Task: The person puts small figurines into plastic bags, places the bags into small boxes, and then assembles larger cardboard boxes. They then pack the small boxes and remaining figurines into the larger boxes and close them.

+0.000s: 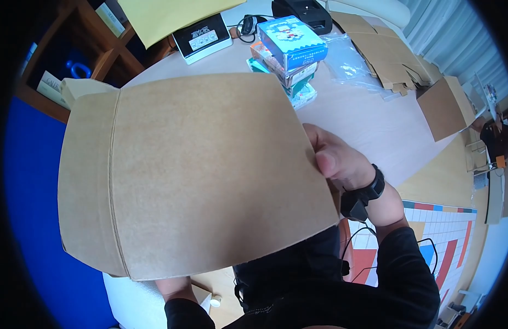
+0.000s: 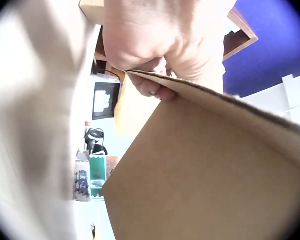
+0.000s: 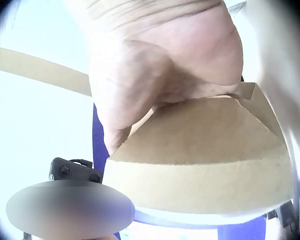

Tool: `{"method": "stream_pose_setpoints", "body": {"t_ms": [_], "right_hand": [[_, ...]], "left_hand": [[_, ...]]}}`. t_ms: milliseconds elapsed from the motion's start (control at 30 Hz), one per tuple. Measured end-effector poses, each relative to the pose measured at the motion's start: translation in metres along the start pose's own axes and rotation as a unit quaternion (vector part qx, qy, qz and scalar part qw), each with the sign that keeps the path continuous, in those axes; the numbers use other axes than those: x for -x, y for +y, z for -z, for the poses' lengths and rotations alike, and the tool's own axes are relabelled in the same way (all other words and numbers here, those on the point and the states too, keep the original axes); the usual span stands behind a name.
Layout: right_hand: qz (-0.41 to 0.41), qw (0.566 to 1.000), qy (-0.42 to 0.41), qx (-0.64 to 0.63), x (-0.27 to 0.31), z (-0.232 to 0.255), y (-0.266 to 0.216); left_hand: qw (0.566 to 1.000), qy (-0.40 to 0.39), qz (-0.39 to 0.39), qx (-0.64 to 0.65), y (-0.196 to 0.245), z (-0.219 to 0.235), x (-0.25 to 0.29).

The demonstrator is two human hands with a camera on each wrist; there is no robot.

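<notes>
A brown cardboard box (image 1: 204, 175), with a fold line near its left side, is held up in front of me. My right hand (image 1: 339, 156) grips its right edge, thumb against the near face and the other fingers behind the board. In the right wrist view the right hand (image 3: 160, 65) reaches over a flap of the cardboard (image 3: 190, 132). Most of my left hand is hidden behind the box in the head view. From the left wrist, the left hand (image 2: 160, 40) shows its fingers (image 2: 149, 89) curled over the cardboard edge.
On the table (image 1: 369, 126) stands a stack of small boxes topped by a blue one (image 1: 292, 41). Flattened cardboard (image 1: 374, 49), clear plastic wrap (image 1: 347, 60), a black device (image 1: 303, 15) and a small display (image 1: 203, 38) lie behind. A wooden shelf (image 1: 103, 66) borders the left.
</notes>
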State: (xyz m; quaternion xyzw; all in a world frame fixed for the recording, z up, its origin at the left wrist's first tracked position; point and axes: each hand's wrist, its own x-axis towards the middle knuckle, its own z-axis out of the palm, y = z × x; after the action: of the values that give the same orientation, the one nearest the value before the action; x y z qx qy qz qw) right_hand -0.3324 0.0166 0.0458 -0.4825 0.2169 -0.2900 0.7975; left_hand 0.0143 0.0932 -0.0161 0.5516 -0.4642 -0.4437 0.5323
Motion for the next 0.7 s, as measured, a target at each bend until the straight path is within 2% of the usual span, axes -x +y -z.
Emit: {"method": "stream_pose_setpoints", "body": {"t_ms": [133,267,567,700], "right_hand": [[0.03,0.999,0.006,0.006,0.001,0.002,-0.011],[0.043,0.996,0.015,0.083,-0.002,0.01,-0.027],[0.137,0.988,0.067,0.013,-0.022,0.024,-0.015],[0.179,0.972,0.09,0.119,-0.03,0.022,-0.009]], "left_hand": [[0.998,0.013,0.0,0.056,0.0,0.004,-0.008],[0.993,0.018,-0.005,0.115,-0.001,0.007,-0.016],[0.989,0.021,-0.012,0.147,-0.005,0.011,-0.022],[0.991,0.023,-0.013,0.132,-0.009,0.017,-0.018]]}}
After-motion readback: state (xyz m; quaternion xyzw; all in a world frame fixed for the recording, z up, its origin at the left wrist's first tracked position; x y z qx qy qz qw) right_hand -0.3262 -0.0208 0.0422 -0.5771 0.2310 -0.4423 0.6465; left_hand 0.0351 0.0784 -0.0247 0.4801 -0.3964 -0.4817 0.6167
